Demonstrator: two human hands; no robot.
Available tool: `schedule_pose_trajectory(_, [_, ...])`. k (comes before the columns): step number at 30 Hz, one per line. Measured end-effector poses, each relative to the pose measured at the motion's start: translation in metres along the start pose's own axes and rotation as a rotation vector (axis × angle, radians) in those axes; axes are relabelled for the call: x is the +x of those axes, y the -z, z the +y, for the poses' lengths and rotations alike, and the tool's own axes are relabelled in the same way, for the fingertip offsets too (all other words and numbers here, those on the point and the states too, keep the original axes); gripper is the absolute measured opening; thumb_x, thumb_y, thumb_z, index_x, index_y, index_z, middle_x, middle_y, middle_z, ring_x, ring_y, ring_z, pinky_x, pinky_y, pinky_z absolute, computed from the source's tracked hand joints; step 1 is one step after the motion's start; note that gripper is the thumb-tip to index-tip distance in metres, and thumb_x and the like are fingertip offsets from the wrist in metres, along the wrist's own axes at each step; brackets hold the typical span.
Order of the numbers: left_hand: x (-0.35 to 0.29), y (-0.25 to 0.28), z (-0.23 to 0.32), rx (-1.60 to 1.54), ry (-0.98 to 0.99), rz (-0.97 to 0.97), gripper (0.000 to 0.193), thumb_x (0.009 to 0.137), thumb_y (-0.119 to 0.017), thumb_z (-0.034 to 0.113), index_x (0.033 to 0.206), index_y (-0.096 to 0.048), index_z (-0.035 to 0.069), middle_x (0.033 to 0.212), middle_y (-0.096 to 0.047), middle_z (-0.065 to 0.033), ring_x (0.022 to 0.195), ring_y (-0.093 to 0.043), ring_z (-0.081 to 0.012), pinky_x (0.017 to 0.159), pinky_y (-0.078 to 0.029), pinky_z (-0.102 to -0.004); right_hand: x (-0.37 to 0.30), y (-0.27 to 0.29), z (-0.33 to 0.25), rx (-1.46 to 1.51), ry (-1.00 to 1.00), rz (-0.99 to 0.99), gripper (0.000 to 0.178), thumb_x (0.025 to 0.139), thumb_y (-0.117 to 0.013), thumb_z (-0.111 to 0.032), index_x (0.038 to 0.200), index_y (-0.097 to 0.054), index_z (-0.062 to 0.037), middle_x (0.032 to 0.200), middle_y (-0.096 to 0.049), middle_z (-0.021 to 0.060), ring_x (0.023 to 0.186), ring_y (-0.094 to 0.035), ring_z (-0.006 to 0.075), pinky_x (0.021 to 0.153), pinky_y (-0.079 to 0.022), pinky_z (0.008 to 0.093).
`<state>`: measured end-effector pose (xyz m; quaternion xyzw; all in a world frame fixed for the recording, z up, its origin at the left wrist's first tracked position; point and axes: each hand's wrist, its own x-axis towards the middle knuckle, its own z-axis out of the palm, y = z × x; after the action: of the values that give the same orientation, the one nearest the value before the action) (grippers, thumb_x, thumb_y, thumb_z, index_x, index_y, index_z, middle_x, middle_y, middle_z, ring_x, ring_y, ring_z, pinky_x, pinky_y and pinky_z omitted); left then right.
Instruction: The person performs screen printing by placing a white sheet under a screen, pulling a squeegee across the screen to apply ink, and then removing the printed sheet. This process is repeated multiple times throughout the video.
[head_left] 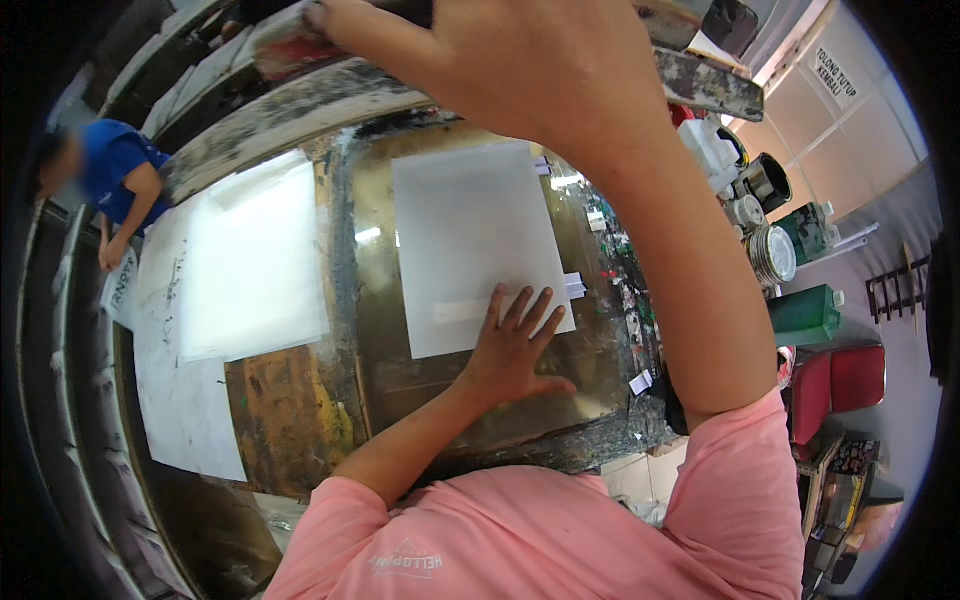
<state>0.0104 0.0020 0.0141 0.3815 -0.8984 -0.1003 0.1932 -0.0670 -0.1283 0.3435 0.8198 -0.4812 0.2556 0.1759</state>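
A pale, slightly translucent sheet (475,230) lies on a glossy brown board (375,300) in front of me. My left hand (515,355) rests with fingers spread, its fingertips over the sheet's near right corner. Beside those fingertips a small white paper tab (575,287) sits at the sheet's right edge, and another tab (542,166) is farther up. My right hand (520,70) is raised at the top of the view, thumb stretched left toward a worn, paint-stained frame bar (300,45). The other right fingers are out of view, so its hold cannot be seen.
White sheets (255,260) are stacked on the table's left part. At far left a person in blue (125,180) holds a printed sheet (120,290). Cans (770,255) and a green jug (805,315) stand at right, near a red chair (840,385).
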Motion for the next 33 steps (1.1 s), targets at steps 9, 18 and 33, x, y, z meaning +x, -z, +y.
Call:
schedule_pose_trajectory(9, [-0.094,0.196,-0.074,-1.186,0.580,0.779,0.111,0.076,-0.100,0.018,0.166,-0.039,-0.001,0.138,-0.069,-0.0135,0.118,-0.072,-0.0250,0.103,-0.059,-0.0388,-0.121,-0.028,-0.023,0.092,0.105,-0.019,0.073,0.098,-0.072,-0.052,0.142,-0.059,0.0041,0.111,-0.065,0.0176,0.103,-0.062,0.0338,0.092,-0.043,0.0480])
schedule_pose_trajectory(18, [-0.182,0.084,-0.069,0.096,0.764,0.233,0.110,0.052,-0.102,0.063,0.139,-0.072,0.003,0.116,-0.066,-0.0117,0.115,-0.059,-0.0315,0.107,-0.037,-0.0515,-0.273,-0.114,-0.049,0.381,0.023,-0.619,0.037,0.093,-0.080,-0.039,0.115,-0.074,-0.0104,0.105,-0.074,0.0112,0.096,-0.070,0.0340,0.084,-0.056,0.0481])
schedule_pose_trajectory(33, [-0.190,0.076,-0.080,0.099,0.678,0.278,0.121,0.051,-0.089,0.082,0.140,-0.072,0.003,0.103,-0.060,-0.0038,0.102,-0.054,-0.0244,0.099,-0.031,-0.0455,-0.126,-0.307,0.050,0.236,0.113,-0.205,0.034,0.092,-0.080,-0.038,0.113,-0.070,-0.0124,0.103,-0.068,0.0094,0.099,-0.068,0.0330,0.078,-0.058,0.0482])
